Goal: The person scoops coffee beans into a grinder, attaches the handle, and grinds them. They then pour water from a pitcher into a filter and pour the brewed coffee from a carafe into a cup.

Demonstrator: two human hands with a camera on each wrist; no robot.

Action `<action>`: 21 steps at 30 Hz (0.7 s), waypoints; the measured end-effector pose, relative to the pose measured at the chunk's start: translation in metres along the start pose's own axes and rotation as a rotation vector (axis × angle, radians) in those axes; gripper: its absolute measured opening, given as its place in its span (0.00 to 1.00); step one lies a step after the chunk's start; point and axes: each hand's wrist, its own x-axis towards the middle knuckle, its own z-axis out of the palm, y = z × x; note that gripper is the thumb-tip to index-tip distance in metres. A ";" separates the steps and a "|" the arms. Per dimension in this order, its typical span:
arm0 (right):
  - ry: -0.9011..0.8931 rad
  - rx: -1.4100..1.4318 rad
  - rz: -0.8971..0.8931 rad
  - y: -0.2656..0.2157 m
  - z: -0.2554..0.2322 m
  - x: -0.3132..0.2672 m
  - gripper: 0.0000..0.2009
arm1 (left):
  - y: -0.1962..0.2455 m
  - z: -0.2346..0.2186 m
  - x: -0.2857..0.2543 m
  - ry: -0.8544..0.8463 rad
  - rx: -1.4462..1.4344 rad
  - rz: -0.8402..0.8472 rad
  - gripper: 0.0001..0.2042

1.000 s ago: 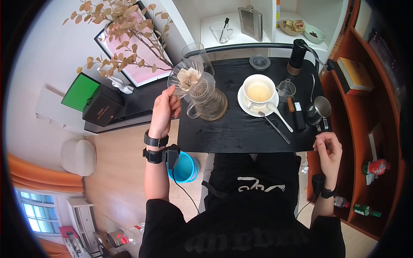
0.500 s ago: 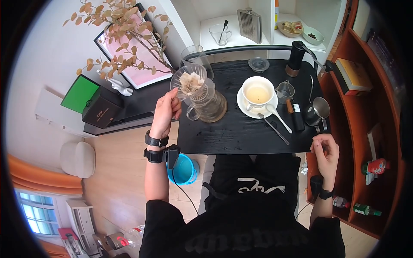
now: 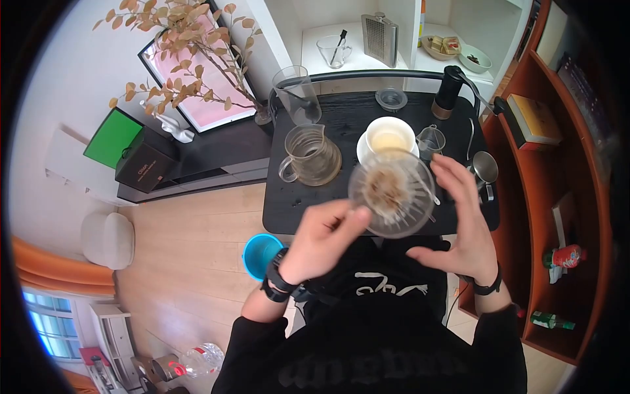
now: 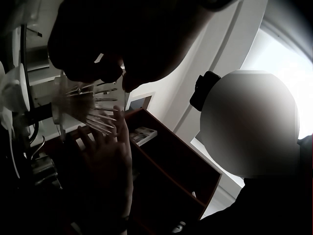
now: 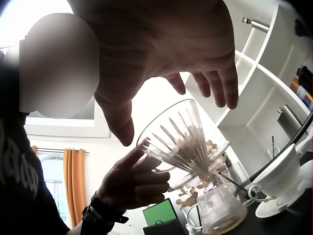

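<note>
Holding the clear ribbed dripper [image 3: 422, 203] from one side only, near its rim, the left hand [image 3: 316, 238] has its thumb and fingers clamped on the glass. The dripper is off the table [image 3: 279, 207], on the person's side of the white cup [image 3: 371, 133], whose near edge it overlaps in the head view. The right hand [image 3: 467, 233] has its fingers spread and its thumb well apart from them; the right wrist view shows it beside the dripper, with a gap to the glass. A paper filter [image 3: 386, 187] with brown contents lies inside the dripper.

Likely faults, as judged: (a) Rotation. The one-sided grip leaves the opposite rim unsupported, so the dripper, which appears tilted, could turn further and shed the filter. (b) Dripping. Any liquid left in the filter could fall from the outlet into or around the cup, because nothing is seen catching it there. (c) Collision. Lowering the dripper early could knock the cup or its saucer [image 3: 361, 152], since both lie close below or beyond it. (d) Slip. Smooth glass, if wet, could slide between the fingers; whether it is wet cannot be told. The glass server [image 3: 312, 156], left of the cup, lies apart from the dripper and is less exposed.
</note>
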 end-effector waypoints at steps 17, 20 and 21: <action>-0.126 -0.418 -0.039 0.047 -0.007 0.164 0.47 | -0.001 -0.038 -0.043 0.187 -0.144 0.082 0.18; -0.102 -0.522 0.040 0.116 0.010 0.202 0.48 | 0.000 -0.040 -0.055 0.216 -0.172 0.037 0.16; -0.108 -0.512 0.053 0.144 0.018 0.210 0.48 | -0.003 -0.042 -0.060 0.223 -0.166 0.034 0.16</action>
